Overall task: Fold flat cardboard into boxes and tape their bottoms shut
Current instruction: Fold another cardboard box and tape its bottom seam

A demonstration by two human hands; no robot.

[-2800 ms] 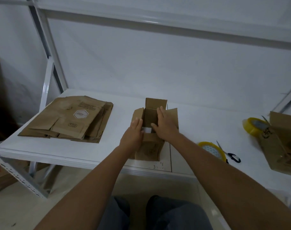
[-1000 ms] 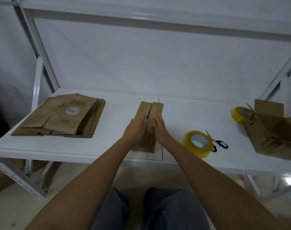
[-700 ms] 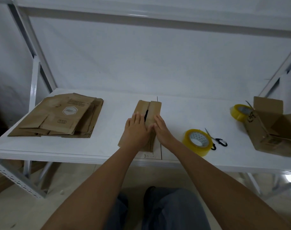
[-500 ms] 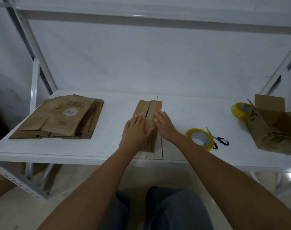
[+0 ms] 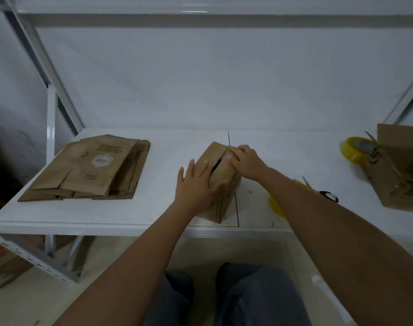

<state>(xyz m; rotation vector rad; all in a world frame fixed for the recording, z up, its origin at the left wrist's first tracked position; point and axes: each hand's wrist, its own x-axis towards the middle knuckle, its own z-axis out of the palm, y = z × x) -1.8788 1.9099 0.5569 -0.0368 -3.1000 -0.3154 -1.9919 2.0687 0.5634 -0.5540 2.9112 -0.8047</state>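
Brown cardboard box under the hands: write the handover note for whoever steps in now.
Left hand: flat, pressing the left flap of the brown cardboard box.
Right hand: fingers pressing the right flap near the far end.
Flaps folded down, a dark gap shows along the seam; no tape on it yet.
Yellow tape roll and scissors lie right of the box, partly behind the right forearm.
Stack of flat brown cardboard blanks waits at left.
Left: tape the seam, then fold the rest.

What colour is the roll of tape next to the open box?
Yellow tape roll, seen best in the head view.
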